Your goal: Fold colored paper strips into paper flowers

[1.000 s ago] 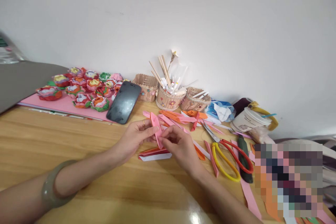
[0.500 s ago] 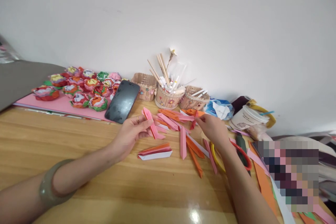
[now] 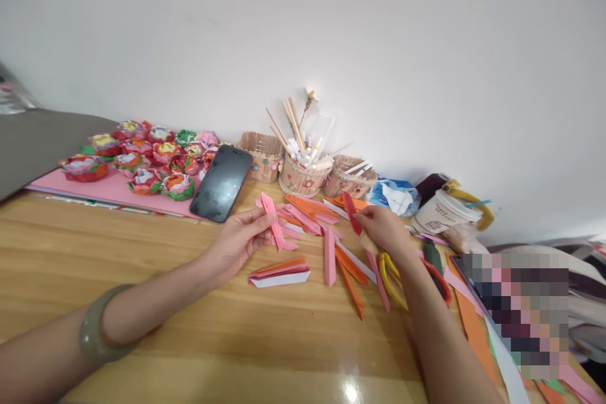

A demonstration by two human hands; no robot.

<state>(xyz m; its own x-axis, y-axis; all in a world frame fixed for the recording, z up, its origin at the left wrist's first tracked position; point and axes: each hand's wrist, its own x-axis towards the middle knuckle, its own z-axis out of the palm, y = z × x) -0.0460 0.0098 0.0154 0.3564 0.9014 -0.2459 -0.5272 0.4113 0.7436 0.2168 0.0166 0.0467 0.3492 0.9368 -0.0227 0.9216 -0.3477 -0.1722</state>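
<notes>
Between thumb and fingers, my left hand (image 3: 249,237) pinches a folded pink paper strip (image 3: 271,218), held upright over the table. A red folded paper strip (image 3: 351,211) is gripped by the fingertips of my right hand (image 3: 383,230). Between the two hands lies a loose pile of folded pink, orange and white strips (image 3: 303,218). Closer to me, a small stack of folded strips (image 3: 280,273) in orange, red and white rests on the wood, with a pink folded strip (image 3: 330,257) to its right.
A black phone (image 3: 221,183) leans near paper flowers (image 3: 135,164) on pink sheets. Decorated baskets (image 3: 305,178) with sticks and pens stand against the wall. Yellow-handled scissors (image 3: 391,281), a red handle (image 3: 438,281) and a paper cup (image 3: 447,211) are on the right.
My right hand has drawn the red folded strip up out of the pile, and it now stands clear in the fingers. My left hand keeps the pink strip almost in place.
</notes>
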